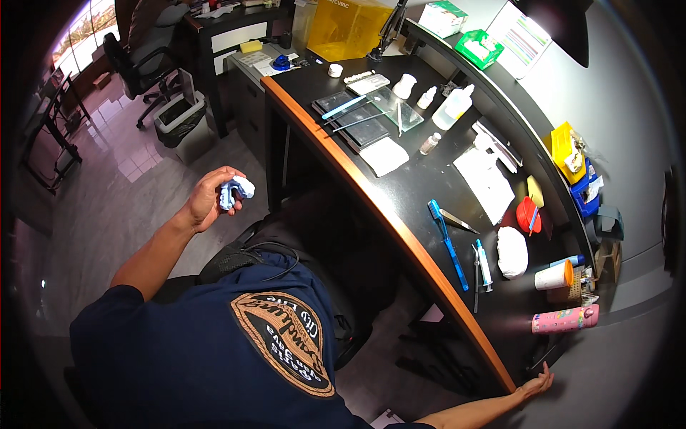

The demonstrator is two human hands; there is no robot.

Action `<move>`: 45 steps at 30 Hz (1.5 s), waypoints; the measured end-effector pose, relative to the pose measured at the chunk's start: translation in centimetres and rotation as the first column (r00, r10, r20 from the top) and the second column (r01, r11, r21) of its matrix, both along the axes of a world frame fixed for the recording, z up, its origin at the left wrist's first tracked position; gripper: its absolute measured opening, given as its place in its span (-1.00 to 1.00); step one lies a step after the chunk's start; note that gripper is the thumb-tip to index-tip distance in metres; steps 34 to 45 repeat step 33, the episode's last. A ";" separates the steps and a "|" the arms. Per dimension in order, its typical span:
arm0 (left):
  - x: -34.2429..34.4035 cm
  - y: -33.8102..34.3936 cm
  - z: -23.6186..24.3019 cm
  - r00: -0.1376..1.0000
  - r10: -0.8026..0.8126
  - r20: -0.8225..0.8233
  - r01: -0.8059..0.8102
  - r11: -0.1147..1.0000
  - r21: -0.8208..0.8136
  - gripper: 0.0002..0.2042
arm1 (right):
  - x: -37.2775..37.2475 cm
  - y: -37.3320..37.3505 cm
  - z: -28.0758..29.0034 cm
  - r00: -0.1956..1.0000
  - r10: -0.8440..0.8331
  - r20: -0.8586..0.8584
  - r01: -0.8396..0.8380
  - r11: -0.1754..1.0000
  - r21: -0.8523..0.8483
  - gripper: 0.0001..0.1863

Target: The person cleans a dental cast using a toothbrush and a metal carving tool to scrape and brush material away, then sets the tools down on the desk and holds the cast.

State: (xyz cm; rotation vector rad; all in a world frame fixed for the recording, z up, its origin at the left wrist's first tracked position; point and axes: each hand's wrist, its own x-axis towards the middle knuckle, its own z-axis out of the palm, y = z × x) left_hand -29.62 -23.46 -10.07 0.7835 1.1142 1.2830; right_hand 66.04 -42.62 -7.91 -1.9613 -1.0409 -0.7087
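Observation:
My left hand (209, 199) is raised over the floor at the left, its fingers wrapped round a dental cast (236, 191). The cast is pale blue and white, with a curved arch of teeth; part of it lies hidden behind the fingers. At the near right end of the black desk (429, 171), my right hand (537, 382) reaches out with its fingers stretched and nothing visible in them. A thin dark object (549, 355) lies by its fingertips; its kind is too dim to make out. Near that hand, a pink patterned bottle (564, 319) lies lengthwise in view.
On the desk are a blue toothbrush (449, 244), a syringe (484, 265), a white cloth-like lump (511, 253), a red cup (527, 214), an orange-lidded jar (554, 276), a clear bottle (453, 107) and papers (484, 179). A wooden edge (386, 207) runs along it. A bin (180, 118) stands left.

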 end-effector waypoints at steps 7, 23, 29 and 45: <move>-0.1 -0.2 -0.1 1.000 -0.005 -0.011 0.005 1.000 0.007 -0.74 | -0.7 0.5 0.0 0.982 -0.088 -0.166 0.113 0.982 0.149 -0.52; 0.0 0.1 0.1 1.000 -0.004 0.003 0.004 1.000 0.012 -0.74 | 2.1 -1.2 -0.2 0.969 -0.037 -0.243 0.064 0.992 0.107 -0.50; -0.1 -0.2 0.0 1.000 0.008 0.001 -0.008 1.000 0.009 -0.74 | 1.1 -0.2 -0.3 0.992 -0.120 -0.049 0.121 0.992 0.034 -0.48; -0.3 -0.1 -0.2 1.000 -0.002 -0.023 0.002 1.000 0.001 -0.74 | 2.2 -1.5 -0.6 0.987 -0.089 -0.133 0.096 0.995 0.042 -0.49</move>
